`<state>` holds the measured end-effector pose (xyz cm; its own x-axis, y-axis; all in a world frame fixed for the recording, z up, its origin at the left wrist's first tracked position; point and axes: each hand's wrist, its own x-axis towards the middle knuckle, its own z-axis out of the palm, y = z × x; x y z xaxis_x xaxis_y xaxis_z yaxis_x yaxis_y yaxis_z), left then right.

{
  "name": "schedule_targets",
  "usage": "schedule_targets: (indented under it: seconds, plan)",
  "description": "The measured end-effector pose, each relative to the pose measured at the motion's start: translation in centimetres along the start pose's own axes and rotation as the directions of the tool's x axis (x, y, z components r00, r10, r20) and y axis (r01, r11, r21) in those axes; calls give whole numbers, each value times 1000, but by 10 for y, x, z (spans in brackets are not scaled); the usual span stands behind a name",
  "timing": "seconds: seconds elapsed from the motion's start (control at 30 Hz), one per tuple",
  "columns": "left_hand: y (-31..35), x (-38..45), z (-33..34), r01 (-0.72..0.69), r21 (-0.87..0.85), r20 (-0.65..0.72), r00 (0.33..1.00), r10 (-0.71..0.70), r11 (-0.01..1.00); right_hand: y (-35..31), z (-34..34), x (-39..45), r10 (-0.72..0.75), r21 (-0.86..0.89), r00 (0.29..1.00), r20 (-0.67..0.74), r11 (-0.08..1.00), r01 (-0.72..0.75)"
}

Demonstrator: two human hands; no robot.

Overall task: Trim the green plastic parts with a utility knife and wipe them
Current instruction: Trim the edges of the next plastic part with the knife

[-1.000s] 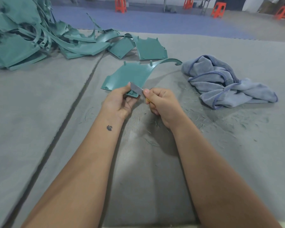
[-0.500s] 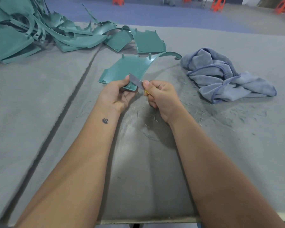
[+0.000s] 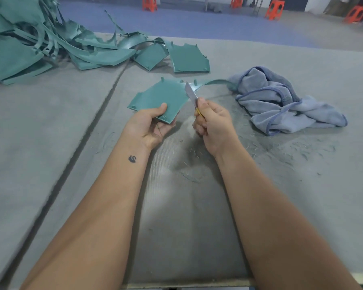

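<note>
Left hand (image 3: pixel 150 124) pinches the green part (image 3: pixel 159 97) at its near corner, thumb on top; right hand (image 3: pixel 213 124) at 3 o'clock grips the utility knife (image 3: pixel 191 93), blade at the part's right edge. Risk: blade slipping toward the left thumb, since the thin part flexes. Cloth (image 3: pixel 281 101) at 2 o'clock, untrimmed pile (image 3: pixel 40 45) at 10 on the counter (image 3: pixel 50 143).

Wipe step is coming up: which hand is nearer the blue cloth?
Right. The right hand, gripping the utility knife, sits just left of the blue cloth. The left hand holds the green plastic part farther left, beyond the right hand.
</note>
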<state>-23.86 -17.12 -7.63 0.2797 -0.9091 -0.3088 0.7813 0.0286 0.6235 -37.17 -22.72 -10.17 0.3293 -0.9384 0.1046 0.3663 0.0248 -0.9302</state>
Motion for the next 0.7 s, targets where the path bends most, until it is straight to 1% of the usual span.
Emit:
schedule_targets:
  seconds: [0.17, 0.37, 0.57, 0.6, 0.7]
  plan:
    - [-1, 3, -1, 1, 47, -5, 1000, -1, 999, 0, -1, 2, -9, 27, 999, -31, 1000, 10]
    - [0, 5, -3, 5, 19, 12, 1000, -5, 1000, -1, 1, 0, 8, 21, 999, -54, 1000, -7]
    - [-1, 5, -4, 7, 42, 22, 1000, -8, 999, -1, 2, -1, 17, 17, 994, -105, 1000, -16]
    - [0, 5, -5, 7, 45, 24, 1000, -8, 999, -2, 2, 0, 30, 58, 990, -135, 998, -22]
    - [1, 4, -9, 9, 43, 44, 999, -11, 999, -4, -6, 9, 100, 313, 968, -229, 949, -24]
